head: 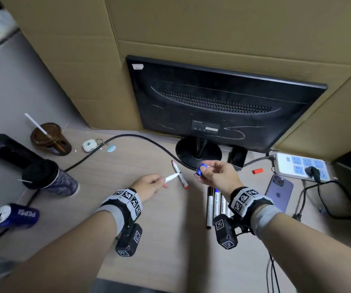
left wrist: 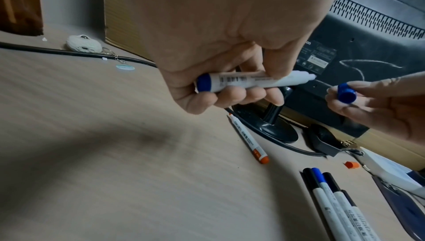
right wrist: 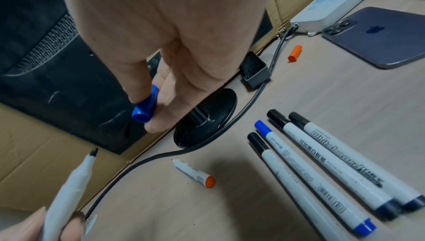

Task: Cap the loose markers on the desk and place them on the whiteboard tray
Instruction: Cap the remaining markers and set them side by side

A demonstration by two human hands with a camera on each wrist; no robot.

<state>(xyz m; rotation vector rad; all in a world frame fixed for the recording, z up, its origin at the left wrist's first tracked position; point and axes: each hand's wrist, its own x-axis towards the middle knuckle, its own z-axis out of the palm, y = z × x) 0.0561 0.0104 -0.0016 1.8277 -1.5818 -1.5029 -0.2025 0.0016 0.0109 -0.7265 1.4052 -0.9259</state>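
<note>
My left hand [head: 151,183] [left wrist: 230,85] grips an uncapped white marker [head: 171,178] [left wrist: 241,81] [right wrist: 69,194] with a blue end, its tip pointing right. My right hand [head: 214,175] [right wrist: 156,103] pinches a blue cap [head: 200,169] [left wrist: 346,92] [right wrist: 145,107] a short gap from that tip. An uncapped red marker [head: 179,174] [left wrist: 249,138] [right wrist: 194,173] lies on the desk between my hands. Its red cap [head: 257,171] [left wrist: 352,164] [right wrist: 295,55] lies apart near the power strip. Several capped markers [head: 213,205] [left wrist: 340,203] [right wrist: 322,168] lie side by side below my right hand.
A black monitor [head: 216,102] on a round base [head: 198,154] stands behind my hands, with a cable [head: 128,136] across the desk. A phone [head: 279,192] and power strip [head: 302,166] sit right. Cups [head: 49,178] and a Pepsi can [head: 15,214] stand left.
</note>
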